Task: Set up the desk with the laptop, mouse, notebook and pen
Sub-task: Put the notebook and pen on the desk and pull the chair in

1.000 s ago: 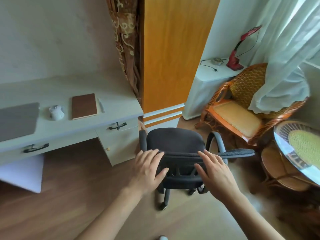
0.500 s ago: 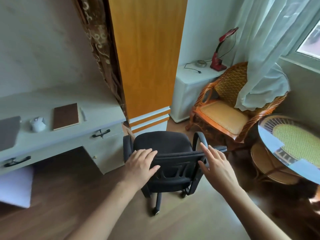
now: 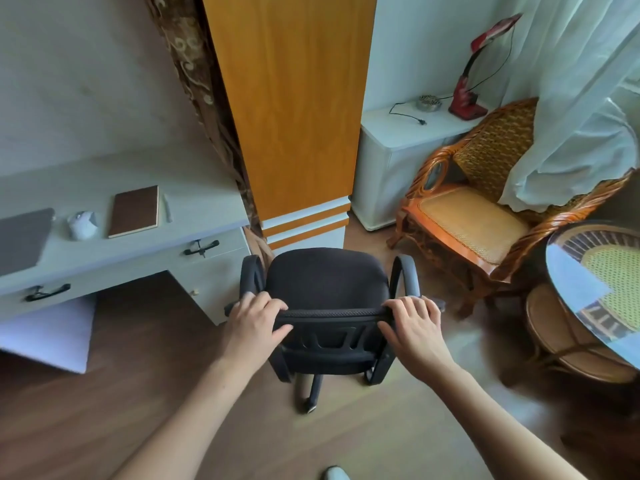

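The pale desk [image 3: 194,202] stands at the left. On it lie a closed grey laptop [image 3: 20,235], a white mouse [image 3: 82,225], a brown notebook [image 3: 135,211] and a pale pen [image 3: 167,207], side by side. A black office chair [image 3: 327,278] stands on the floor to the right of the desk. My left hand [image 3: 254,318] grips the left end of its backrest top. At the right end of the same edge, my right hand [image 3: 414,327] holds on too.
An orange wardrobe [image 3: 291,98] rises behind the chair. A rattan armchair [image 3: 467,216] and a glass-topped round table [image 3: 599,282] fill the right. A white cabinet [image 3: 391,147] carries a red lamp [image 3: 465,88]. Desk drawers with black handles [image 3: 201,247] face the wooden floor.
Both hands have gone from hovering open over the chair's backrest to closing on its top edge. The view has shifted a little as I stepped closer.
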